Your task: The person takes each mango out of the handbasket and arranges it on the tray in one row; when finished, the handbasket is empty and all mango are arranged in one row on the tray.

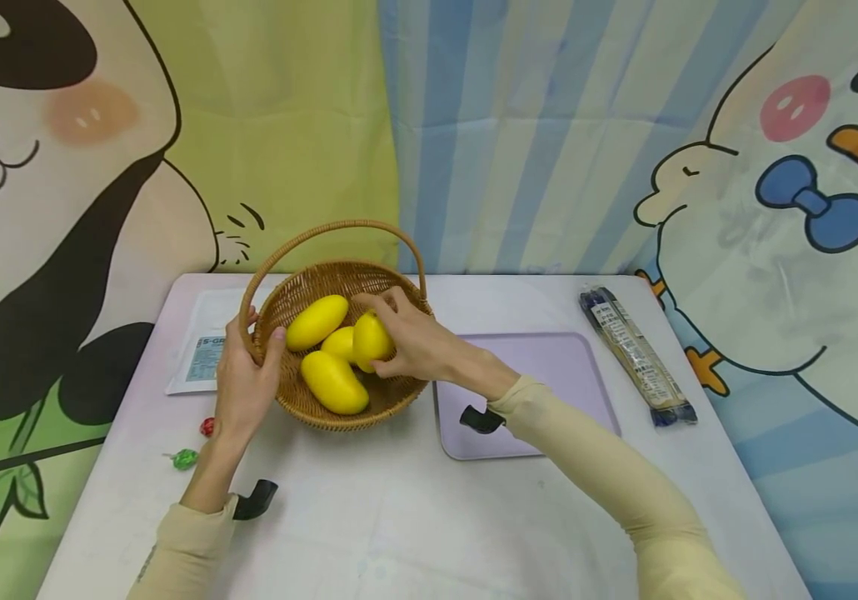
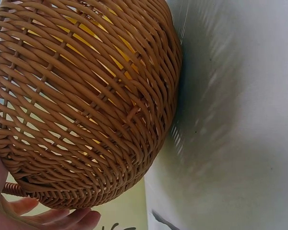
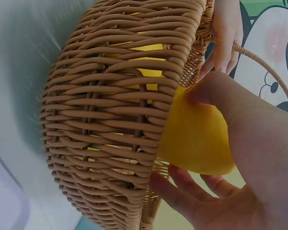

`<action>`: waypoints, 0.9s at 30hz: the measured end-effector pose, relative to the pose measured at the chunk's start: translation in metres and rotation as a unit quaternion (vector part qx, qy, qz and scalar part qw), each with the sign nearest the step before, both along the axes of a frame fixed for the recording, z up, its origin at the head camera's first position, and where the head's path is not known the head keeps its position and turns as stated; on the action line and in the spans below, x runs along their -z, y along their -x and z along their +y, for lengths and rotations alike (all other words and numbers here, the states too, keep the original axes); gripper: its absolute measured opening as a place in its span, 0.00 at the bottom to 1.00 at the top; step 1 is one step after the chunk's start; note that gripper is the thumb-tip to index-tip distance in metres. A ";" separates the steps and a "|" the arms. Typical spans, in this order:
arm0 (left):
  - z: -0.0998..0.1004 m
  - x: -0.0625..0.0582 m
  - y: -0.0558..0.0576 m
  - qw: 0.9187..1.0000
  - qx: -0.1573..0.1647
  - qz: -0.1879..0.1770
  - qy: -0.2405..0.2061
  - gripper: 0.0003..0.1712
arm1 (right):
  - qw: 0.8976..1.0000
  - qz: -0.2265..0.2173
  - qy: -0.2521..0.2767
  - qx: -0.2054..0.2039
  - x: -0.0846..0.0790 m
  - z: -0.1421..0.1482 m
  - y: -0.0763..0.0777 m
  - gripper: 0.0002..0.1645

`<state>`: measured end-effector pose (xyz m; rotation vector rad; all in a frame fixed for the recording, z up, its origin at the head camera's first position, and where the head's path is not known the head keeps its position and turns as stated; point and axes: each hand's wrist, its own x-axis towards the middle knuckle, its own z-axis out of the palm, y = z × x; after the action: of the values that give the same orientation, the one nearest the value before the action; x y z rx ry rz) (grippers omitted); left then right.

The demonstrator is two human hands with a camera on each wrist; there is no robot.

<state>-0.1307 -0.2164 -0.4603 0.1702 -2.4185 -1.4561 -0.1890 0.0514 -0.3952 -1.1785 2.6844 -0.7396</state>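
A round wicker basket (image 1: 301, 279) with an arched handle (image 1: 346, 223) stands on the table. My left hand (image 1: 244, 387) holds its left rim near the base of the handle, thumb inside and fingers outside, as the left wrist view shows from below. Over the right rim reaches my right hand (image 1: 429, 343), its thumb and fingers round a yellow mango (image 3: 197, 136). That mango is partly above the rim in the right wrist view. Two more mangoes, one at the back left (image 1: 316, 322) and one at the front (image 1: 334, 383), lie in the basket, with another mango (image 1: 337, 343) partly hidden between them.
A lilac tray (image 1: 541, 400) lies right of the basket, partly under my right forearm. Farther right is a long packaged item (image 1: 637, 354). A white packet (image 1: 200, 358) lies behind my left hand. Two small wrapped candies, red (image 1: 207, 427) and green (image 1: 185, 459), lie at the left.
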 end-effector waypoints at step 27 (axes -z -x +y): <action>0.001 -0.005 -0.001 1.000 0.002 -0.009 0.008 0.40 | 0.983 0.079 0.098 0.136 -0.002 0.063 -0.020 0.47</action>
<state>-0.1297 -0.2151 -0.4552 0.1765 -2.4447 -1.4422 -0.1694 0.1142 -0.3932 -0.9538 3.0036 -1.0094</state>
